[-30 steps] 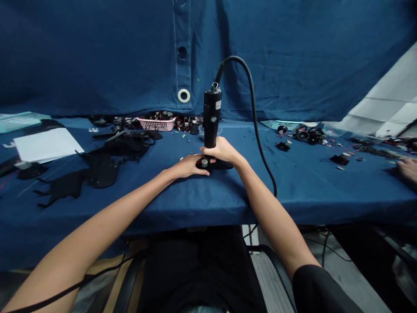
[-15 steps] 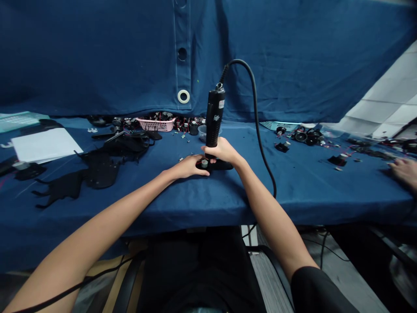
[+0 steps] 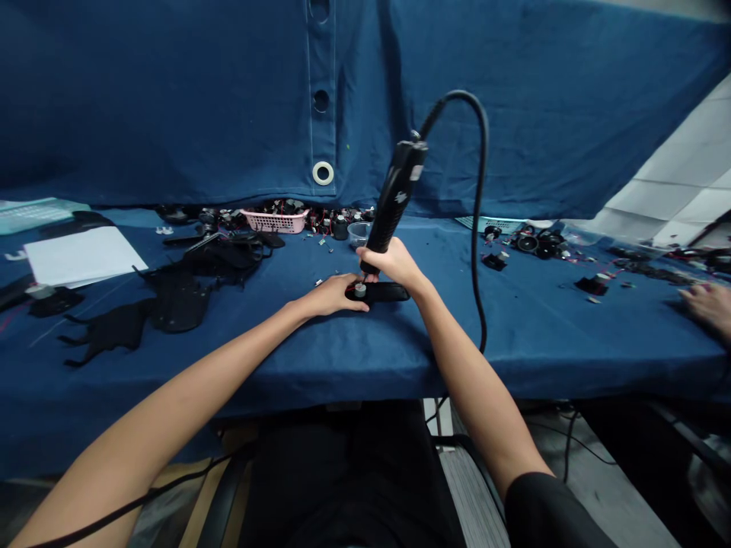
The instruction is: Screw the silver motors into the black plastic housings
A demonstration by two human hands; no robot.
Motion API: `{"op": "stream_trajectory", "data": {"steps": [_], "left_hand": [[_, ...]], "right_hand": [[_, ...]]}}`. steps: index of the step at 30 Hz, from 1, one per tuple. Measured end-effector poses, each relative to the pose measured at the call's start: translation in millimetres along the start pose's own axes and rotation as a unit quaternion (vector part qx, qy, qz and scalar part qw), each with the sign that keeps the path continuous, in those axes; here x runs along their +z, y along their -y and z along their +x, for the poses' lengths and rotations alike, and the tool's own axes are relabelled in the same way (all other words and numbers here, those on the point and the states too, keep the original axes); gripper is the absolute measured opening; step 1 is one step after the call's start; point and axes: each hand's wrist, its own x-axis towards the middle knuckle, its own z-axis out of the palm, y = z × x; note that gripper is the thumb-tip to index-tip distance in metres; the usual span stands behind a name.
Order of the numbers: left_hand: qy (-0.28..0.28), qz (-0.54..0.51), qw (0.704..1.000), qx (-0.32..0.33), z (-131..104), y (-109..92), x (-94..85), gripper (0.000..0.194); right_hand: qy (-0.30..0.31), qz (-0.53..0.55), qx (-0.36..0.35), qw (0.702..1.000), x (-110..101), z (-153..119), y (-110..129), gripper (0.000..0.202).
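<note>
My right hand (image 3: 394, 262) is wrapped round the lower end of a black corded electric screwdriver (image 3: 394, 194). The tool leans to the right at its top, and its bit points down beside a small silvery motor (image 3: 360, 290). That motor sits at the left end of a long black plastic part (image 3: 388, 292) lying on the blue cloth. Around the left end of this part, my left hand (image 3: 334, 295) grips with thumb and fingers. Whether the bit touches a screw is too small to tell.
Behind my hands stand a clear round cup (image 3: 359, 233) and a pink basket (image 3: 277, 221) of small parts. Black plastic pieces (image 3: 180, 297) and white paper (image 3: 85, 255) lie at left. At right are wired parts (image 3: 537, 238) and another person's hand (image 3: 708, 304). The tool's cable (image 3: 478, 228) loops rightward.
The electric screwdriver has gone from nearly upright to leaning right at its top, and its cable has swung right. More of the black plastic part now shows. My left hand has hardly moved.
</note>
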Motion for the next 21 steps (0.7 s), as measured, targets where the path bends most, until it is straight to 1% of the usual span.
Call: {"op": "stream_trajectory", "data": {"steps": [5, 8, 11, 17, 21], "left_hand": [[-0.005, 0.022, 1.0, -0.003, -1.4, -2.0, -0.2, 0.057], [-0.01, 0.041, 0.999, -0.007, -3.6, -0.8, -1.7, 0.056], [-0.019, 0.07, 0.997, -0.021, -5.9, 4.4, -4.6, 0.054], [-0.086, 0.16, 0.979, -0.091, -6.7, 24.9, -9.0, 0.051], [-0.112, 0.189, 0.971, -0.098, -6.9, 32.8, -9.7, 0.056]], "right_hand": [[-0.029, 0.111, 0.028, 0.993, -5.6, 0.1, -2.9, 0.029], [-0.053, 0.166, 0.059, 0.983, -9.3, 1.4, -9.5, 0.032], [-0.072, 0.218, 0.09, 0.969, -13.0, 3.6, -15.7, 0.036], [-0.08, 0.295, 0.143, 0.941, -17.2, 6.7, -20.6, 0.042], [-0.073, 0.31, 0.162, 0.934, -15.3, 6.4, -20.4, 0.041]]}}
